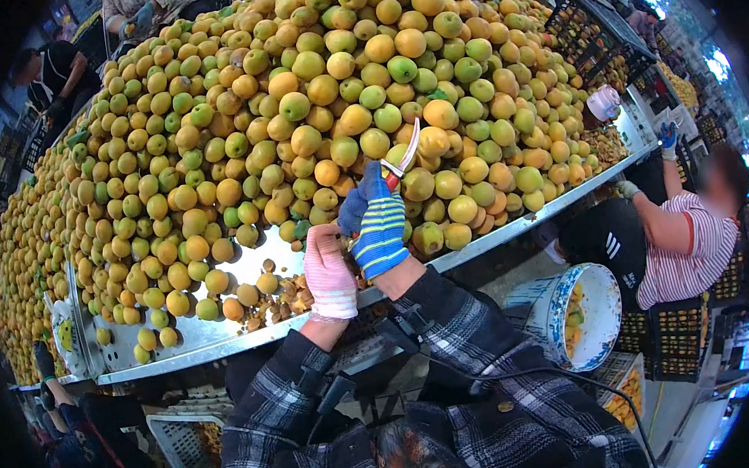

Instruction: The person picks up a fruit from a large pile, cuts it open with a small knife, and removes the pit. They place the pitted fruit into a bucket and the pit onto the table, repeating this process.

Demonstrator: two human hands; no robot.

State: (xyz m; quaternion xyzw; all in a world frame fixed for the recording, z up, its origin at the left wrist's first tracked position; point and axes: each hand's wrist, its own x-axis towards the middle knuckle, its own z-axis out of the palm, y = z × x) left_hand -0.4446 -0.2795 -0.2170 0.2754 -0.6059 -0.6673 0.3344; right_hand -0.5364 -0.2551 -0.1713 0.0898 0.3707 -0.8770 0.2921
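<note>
My right hand (377, 225), in a blue and yellow striped glove, is closed around a pair of shears (406, 155) with curved metal blades and a bit of red by the grip. The blades point up over the heap of apricots (300, 140). Close beside it, my left hand (331, 275) wears a pink glove with a white cuff. Its fingers are curled in against the right hand, and whatever they hold is hidden. Below and left of it, cut apricot pieces (278, 304) lie on the metal table (176, 358) near its front edge.
A paint-stained white bucket (604, 319) with fruit pieces stands at right below the table. Near it sits a person (692, 240) in a striped shirt. Crates (178, 452) stand below left. A pink-white container (604, 102) sits at the table's right end. Other people work around the heap.
</note>
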